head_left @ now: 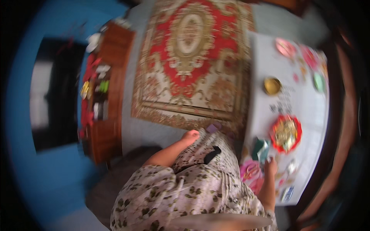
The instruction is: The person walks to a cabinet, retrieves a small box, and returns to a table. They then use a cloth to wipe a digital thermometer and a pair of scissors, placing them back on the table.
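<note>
My left hand (190,135) hangs in front of my leaf-print dress (185,192), fingers curled in, with nothing visible in them. On the right, my right hand (270,166) is over the white table (258,104), next to a dark green box or packet (261,149). Blur hides its fingers, so I cannot tell whether it grips or touches the packet. Just beyond lies a red scalloped tray (274,133) with shiny gold-wrapped pieces in it. A small dark object (212,154) shows against the front of the dress.
A brass-coloured bowl (272,86), a pink dish (285,47) and a green dish (319,82) stand farther along the table. A blue-and-white packet (287,193) lies near its close end. Left are a wooden cabinet (111,57) and a dark screen (58,92). A patterned rug (189,50) covers the floor ahead.
</note>
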A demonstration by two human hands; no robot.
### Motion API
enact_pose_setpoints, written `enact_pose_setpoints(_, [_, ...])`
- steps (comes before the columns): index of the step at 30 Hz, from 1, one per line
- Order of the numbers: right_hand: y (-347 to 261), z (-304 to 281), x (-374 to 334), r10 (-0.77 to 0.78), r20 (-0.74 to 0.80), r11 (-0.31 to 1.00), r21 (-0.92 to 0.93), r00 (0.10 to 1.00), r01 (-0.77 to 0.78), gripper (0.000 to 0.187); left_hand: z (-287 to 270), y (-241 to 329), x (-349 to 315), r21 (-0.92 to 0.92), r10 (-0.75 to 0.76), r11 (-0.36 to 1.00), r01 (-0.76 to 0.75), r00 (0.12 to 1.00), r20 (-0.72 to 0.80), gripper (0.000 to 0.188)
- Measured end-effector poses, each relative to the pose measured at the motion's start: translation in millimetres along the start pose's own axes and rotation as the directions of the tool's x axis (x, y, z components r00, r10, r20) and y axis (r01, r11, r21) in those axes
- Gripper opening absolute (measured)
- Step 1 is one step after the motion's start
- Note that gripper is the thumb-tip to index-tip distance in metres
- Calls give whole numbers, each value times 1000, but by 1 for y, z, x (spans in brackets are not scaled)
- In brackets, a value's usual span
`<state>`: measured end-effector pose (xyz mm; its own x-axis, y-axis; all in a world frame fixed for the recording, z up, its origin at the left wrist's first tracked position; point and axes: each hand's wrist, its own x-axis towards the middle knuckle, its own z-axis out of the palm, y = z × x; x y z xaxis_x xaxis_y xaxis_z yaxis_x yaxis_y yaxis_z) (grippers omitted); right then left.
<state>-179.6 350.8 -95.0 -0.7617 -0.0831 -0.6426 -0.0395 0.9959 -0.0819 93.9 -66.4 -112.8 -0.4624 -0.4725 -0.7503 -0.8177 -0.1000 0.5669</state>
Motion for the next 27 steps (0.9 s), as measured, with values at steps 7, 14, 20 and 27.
enact_pose_setpoints(7, [-14, -48, 21, -301, 40, 942, 170, 953, 291, 28, -50, -10, -88, 90, -156, 982, 166, 982, -105, 36])
enact_pose_setpoints(14, [-133, -70, 30, -552, 165, 777, 456, 817, 433, 25, -76, -121, -167, 36, -258, 959, 282, 918, -301, 34])
enact_pose_setpoints(20, [-282, -49, -9, -657, 292, 750, 353, 695, 559, 22, -76, -186, -179, -380, -456, 856, 350, 858, -237, 31])
enact_pose_setpoints(27, [-470, -6, -107, -545, 558, 756, 4, 626, 655, 26, -138, -300, -141, -555, -486, 802, 220, 781, -392, 37])
